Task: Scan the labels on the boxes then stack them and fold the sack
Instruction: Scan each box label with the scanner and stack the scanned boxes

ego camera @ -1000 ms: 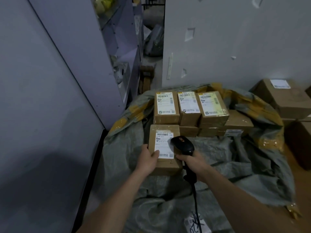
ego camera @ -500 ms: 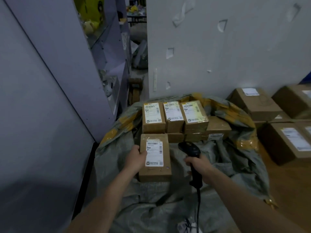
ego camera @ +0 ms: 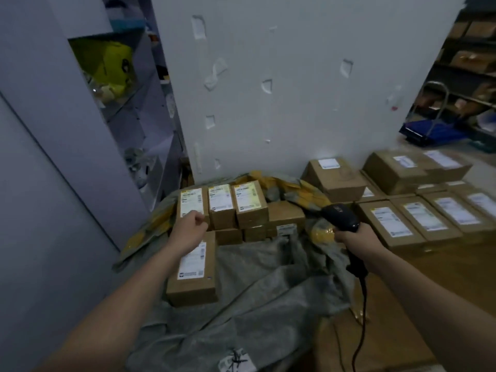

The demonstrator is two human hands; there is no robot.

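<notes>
The box (ego camera: 193,267) lies label-up on the grey sack (ego camera: 268,277) at lower centre, readable for scanning, just below the stacked boxes (ego camera: 222,208). Our left grip (ego camera: 191,230) hovers clenched, empty, over its far end; our right grip (ego camera: 353,236) grasps the scanner (ego camera: 341,216), held aside right of centre.

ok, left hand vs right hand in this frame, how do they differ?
The left hand is curled into a fist and holds nothing; the right hand grips the black barcode scanner. The left hand overlaps the leftmost top-row box; the right hand is over the right edge of the sack. Both are raised, with bare forearms.
</notes>
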